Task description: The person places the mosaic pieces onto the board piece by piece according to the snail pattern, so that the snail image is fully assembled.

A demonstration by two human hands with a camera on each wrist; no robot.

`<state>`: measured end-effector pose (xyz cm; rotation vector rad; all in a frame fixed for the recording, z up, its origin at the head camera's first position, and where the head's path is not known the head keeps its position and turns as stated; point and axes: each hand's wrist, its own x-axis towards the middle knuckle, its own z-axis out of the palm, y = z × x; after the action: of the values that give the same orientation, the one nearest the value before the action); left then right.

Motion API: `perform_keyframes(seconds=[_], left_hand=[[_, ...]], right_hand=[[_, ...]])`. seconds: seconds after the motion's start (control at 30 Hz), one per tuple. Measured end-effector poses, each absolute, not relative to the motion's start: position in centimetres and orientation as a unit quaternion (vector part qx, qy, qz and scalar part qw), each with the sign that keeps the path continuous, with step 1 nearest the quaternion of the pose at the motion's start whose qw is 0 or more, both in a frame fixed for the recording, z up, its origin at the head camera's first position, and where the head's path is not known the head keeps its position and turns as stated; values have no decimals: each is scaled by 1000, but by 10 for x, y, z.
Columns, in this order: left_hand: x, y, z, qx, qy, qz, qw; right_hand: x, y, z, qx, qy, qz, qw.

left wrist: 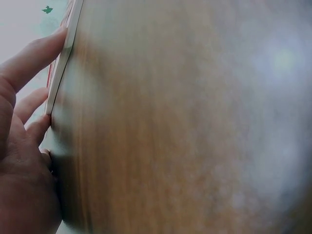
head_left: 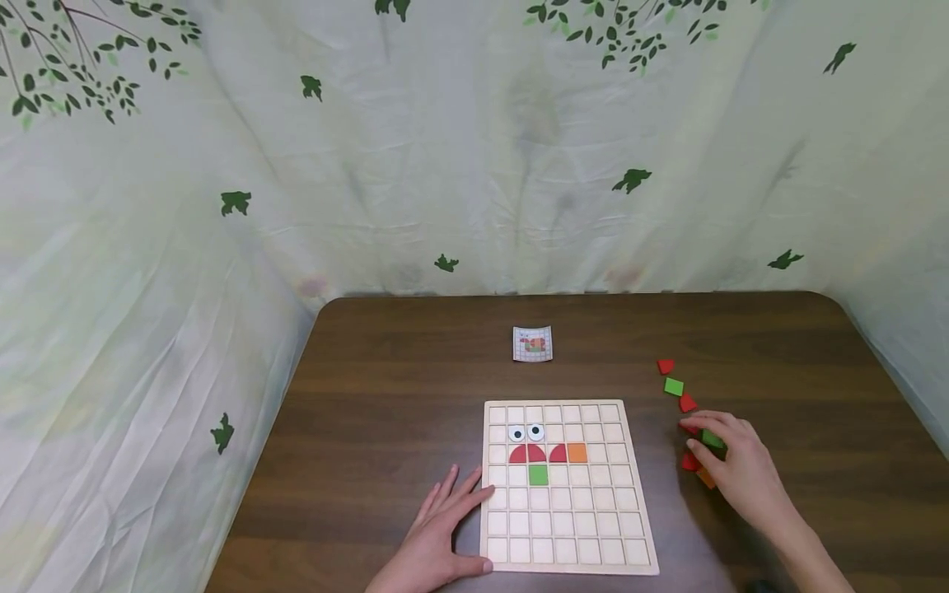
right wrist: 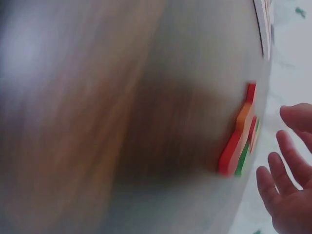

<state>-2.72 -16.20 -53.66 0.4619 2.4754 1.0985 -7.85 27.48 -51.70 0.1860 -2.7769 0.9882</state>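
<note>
Fingers (right wrist: pixel 291 155) stand apart: left hand (head_left: pixel 440 537) touches the board (head_left: pixel 561 525), lower middle of the frame, probably stiff, best held by its rim; right hand (head_left: pixel 744 469) is over small tiles (head_left: pixel 687 403), lower right, probably light and slippery, to pinch by their edges

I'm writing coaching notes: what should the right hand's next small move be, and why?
Probably lower the right hand and pinch the green piece beneath it. The right wrist view shows its fingers parted and holding nothing, near the loose pieces, while the left hand touches the board, which has many bare squares.
</note>
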Motion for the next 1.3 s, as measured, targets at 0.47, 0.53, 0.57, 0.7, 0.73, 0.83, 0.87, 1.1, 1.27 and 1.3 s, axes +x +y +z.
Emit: perform_keyframes(seconds=[0.47, 0.53, 0.57, 0.7, 0.73, 0.83, 0.87, 1.1, 1.27, 1.3], left_hand=[[-26, -163, -537, 172, 884, 390, 191], [-26, -163, -536, 170, 884, 390, 193], [-26, -162, -536, 170, 884, 390, 193], [-26, -162, -536, 166, 884, 390, 195], [-26, -162, -536, 166, 885, 390, 195], [-26, -162, -536, 166, 885, 391, 193], [-26, -162, -536, 166, 884, 392, 193], [-27, -161, -538, 166, 882, 396, 194], [-26, -163, -538, 168, 884, 393, 190], [-26, -163, -538, 169, 884, 393, 188]], right_hand=[[-81, 306, -524, 38, -957, 284, 48], [-82, 306, -523, 40, -958, 280, 42], [-82, 306, -522, 39, -959, 280, 34], [-85, 306, -519, 27, -958, 286, -6], [-85, 305, -518, 24, -957, 289, -10], [-86, 305, -517, 19, -955, 295, -11], [-86, 304, -517, 18, -955, 297, -6], [-85, 291, -511, 6, -952, 307, 9], [-84, 269, -501, 7, -946, 324, 8], [-83, 264, -499, 13, -945, 327, 11]])
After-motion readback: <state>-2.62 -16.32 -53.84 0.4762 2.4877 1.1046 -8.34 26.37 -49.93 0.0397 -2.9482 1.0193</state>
